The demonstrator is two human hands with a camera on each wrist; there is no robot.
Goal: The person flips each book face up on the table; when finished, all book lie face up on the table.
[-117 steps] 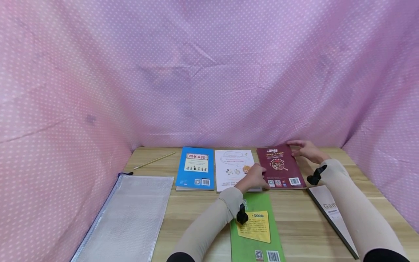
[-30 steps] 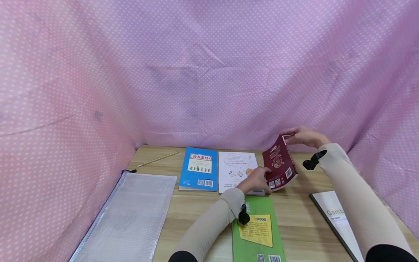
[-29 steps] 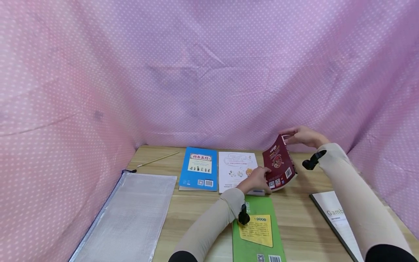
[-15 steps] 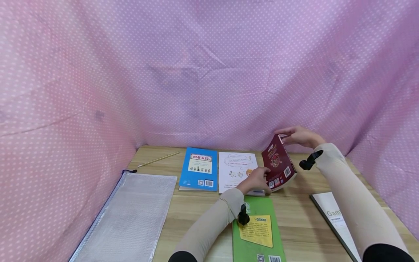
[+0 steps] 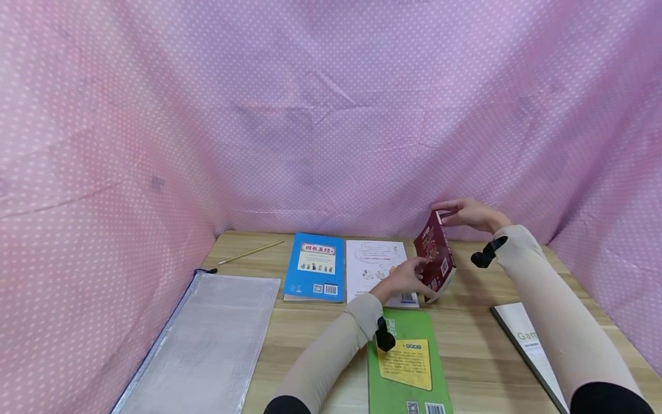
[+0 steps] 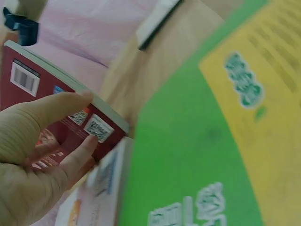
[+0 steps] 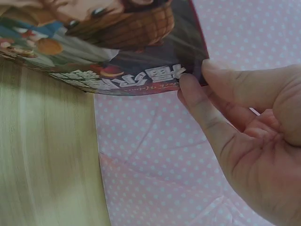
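Note:
A maroon paperback book [image 5: 433, 253] stands tilted on its edge at the back right of the table. My right hand [image 5: 473, 214] pinches its top corner between thumb and fingers. In the right wrist view the book's illustrated front cover [image 7: 113, 42] faces that hand [image 7: 254, 122]. My left hand [image 5: 405, 280] is at the lower left of the book. Seen from the left wrist, this hand [image 6: 37, 155] has its fingers spread before the maroon back cover, thumb tip by the bottom edge. Under the left wrist lies a green book [image 5: 408, 397], near a white book [image 5: 372, 259].
A blue book [image 5: 305, 276] lies left of the white one. Further left are a thin golden stick [image 5: 250, 252] and a clear mesh zip pouch [image 5: 207, 339]. A notebook [image 5: 527, 339] sits at right, partly behind the right forearm. Pink dotted cloth [image 5: 331, 115] hangs behind the table.
From lying flat, the maroon book has been raised and turned steeper. My right hand has lifted its top corner and drifted left. My left hand has shifted slightly, its thumb now nearer the bottom edge.

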